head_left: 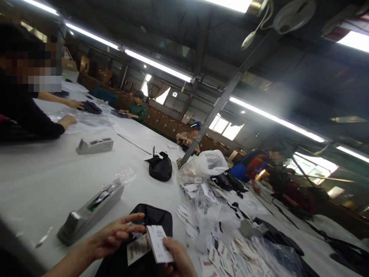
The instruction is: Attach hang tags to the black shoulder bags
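White tags (159, 244), a small stack by the look of it, sit just over a black bag (158, 213), so take them as the clock's centre. The right hand (180, 257) at 4 has them pinched, thumb on top. The left hand (115, 234) at 9 has its fingers partly spread by the tags' edge; can't tell if it's gripping anything thin. I'd keep that thumb near the side, fan the edges a little and peel off just one, printing in view. Watch the printed card (138, 250) at 9 too, looks easy to knock askew. Surface is a long white table (34, 184), with one tape dispenser (92, 209) at 10, another dispenser (95, 146) at 11, a black pouch (160, 167) at 12, clear plastic (213, 215) at 2 and a messy tag heap (230, 257) at 3. Room's a big workshop: tube lights overhead, cartons along the back, a dark-sleeved co-worker (29, 111) between 10 and 11, someone in green (139, 109) near 12.
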Motion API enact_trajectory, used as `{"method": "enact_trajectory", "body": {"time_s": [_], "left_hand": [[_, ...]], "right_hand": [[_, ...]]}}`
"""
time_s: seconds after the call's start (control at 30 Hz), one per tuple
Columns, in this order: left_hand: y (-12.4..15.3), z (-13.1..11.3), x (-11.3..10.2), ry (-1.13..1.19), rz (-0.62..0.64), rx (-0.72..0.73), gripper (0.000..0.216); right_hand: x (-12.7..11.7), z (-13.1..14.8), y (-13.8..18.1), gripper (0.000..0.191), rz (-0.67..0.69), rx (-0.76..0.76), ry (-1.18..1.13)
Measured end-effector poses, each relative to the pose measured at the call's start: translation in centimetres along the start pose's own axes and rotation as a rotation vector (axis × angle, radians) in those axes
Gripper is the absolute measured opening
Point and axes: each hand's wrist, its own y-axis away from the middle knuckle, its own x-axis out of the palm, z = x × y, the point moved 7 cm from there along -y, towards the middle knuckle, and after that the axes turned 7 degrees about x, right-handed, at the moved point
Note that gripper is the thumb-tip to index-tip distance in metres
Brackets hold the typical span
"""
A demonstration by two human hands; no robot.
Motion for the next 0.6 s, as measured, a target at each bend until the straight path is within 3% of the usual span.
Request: {"method": "enact_trajectory", "body": {"time_s": [0.1,0.17,0.27,0.37,0.5,0.6], "left_hand": [[0.6,1.2,2.2,-0.374,0.051,-0.052,0.035],[0.7,2.1,4.0,-0.462,0.119,-0.050,0.040],[0.1,3.7,4.9,-0.375,0.066,-0.027,0.044],[-0.8,4.5,3.9,-0.222,-0.090,0.048,0.042],[-1.7,4.8,2.5,-0.040,-0.243,0.030,0.034],[-2.3,4.0,2.0,0.008,-0.280,0.007,0.031]], "right_hand": [[0.9,0.9,-0.1,0.020,-0.050,-0.211,0.154],[1.7,1.1,-0.6,0.027,-0.124,-0.321,0.195],[3.2,1.1,-1.0,0.037,-0.226,-0.500,0.083],[5.8,0.0,-1.3,0.058,-0.101,-0.526,-0.035],[8.3,-2.1,-1.4,0.081,0.109,-0.488,-0.027],[7.6,-2.4,-0.7,0.079,0.067,-0.630,0.095]]}}
